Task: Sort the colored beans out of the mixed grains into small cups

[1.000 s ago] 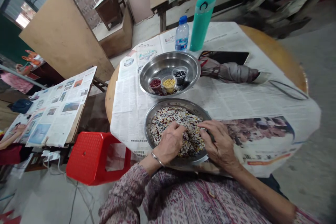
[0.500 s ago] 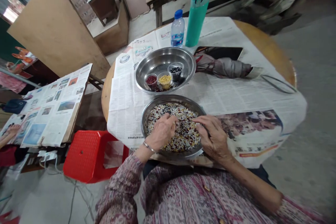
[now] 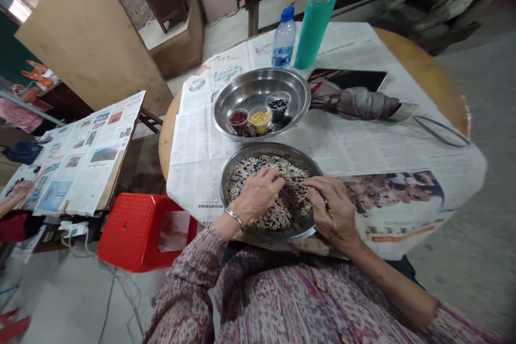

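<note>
A steel basin (image 3: 230, 158) near my lap holds a mix of white, black, dark red and yellow grains and beans (image 3: 278, 216). My left hand (image 3: 261, 193) is over its middle, fingers bent together at the mix; their tips are hidden. At the right rim, my right hand (image 3: 334, 210) has its index finger reaching over the grains and its other fingers curled in. I cannot make out what either hand holds. Behind, a second steel basin (image 3: 231, 91) contains clear cups of red beans (image 3: 238, 120), yellow beans (image 3: 260, 120) and black beans (image 3: 278, 107).
Newspaper (image 3: 355, 145) covers the round table (image 3: 423, 67). A water bottle (image 3: 284, 40), a teal bottle (image 3: 320, 19), a folded grey umbrella (image 3: 355, 102) and a dark flat device (image 3: 368, 78) stand or lie at the back. A red stool (image 3: 129, 231) is left; another person's hand (image 3: 22, 189) rests on the neighbouring table.
The view has shifted slightly, moving most things right. My left hand's fingers now extend further right across the grains, and a darker hollow shows in the mix beside them. My right hand stays near the rim.
</note>
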`<move>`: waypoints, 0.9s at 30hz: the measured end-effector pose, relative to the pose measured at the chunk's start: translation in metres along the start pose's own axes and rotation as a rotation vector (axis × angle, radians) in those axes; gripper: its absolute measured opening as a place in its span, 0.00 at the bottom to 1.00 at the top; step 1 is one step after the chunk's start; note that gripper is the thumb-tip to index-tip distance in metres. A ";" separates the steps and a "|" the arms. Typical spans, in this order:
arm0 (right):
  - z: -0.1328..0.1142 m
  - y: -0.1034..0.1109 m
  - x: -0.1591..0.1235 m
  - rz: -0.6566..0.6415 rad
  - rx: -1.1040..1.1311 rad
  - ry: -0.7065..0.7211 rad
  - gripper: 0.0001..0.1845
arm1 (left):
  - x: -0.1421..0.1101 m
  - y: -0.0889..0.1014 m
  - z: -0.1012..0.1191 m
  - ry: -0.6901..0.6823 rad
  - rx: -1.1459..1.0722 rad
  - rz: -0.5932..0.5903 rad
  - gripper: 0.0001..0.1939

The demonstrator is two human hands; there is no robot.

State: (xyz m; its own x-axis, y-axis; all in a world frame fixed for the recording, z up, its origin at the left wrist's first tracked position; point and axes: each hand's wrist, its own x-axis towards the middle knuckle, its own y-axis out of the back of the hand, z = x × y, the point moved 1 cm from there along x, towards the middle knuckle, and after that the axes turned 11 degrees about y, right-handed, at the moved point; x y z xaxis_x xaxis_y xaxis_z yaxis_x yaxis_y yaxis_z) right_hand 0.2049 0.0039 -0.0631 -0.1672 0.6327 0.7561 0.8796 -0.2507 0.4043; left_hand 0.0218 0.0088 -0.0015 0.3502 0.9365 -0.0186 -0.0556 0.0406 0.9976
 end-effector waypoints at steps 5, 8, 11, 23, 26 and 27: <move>-0.001 0.000 0.000 -0.029 0.004 -0.053 0.09 | -0.042 0.005 -0.027 0.215 -0.170 0.112 0.11; 0.000 -0.001 -0.001 -0.039 -0.014 -0.029 0.08 | -0.069 -0.002 -0.032 0.194 -0.264 0.201 0.10; 0.002 0.003 0.003 -0.091 -0.067 0.089 0.07 | -0.083 -0.013 -0.032 0.142 -0.373 0.310 0.09; -0.033 -0.025 0.035 -0.968 0.155 0.594 0.13 | -0.086 -0.030 -0.032 0.132 -0.472 0.624 0.09; -0.009 -0.041 0.046 -0.833 0.078 0.505 0.16 | -0.085 -0.030 -0.033 0.151 -0.483 0.598 0.08; 0.001 -0.044 0.051 -0.776 0.034 0.452 0.17 | -0.085 -0.030 -0.033 0.158 -0.491 0.596 0.08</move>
State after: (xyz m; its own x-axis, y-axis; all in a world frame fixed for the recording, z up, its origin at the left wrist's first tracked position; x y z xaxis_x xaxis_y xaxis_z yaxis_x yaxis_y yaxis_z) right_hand 0.1582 0.0474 -0.0429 -0.8732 0.2644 0.4095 0.4574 0.1539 0.8759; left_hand -0.0374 -0.0602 -0.0318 -0.0035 0.8858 0.4641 -0.6120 -0.3690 0.6995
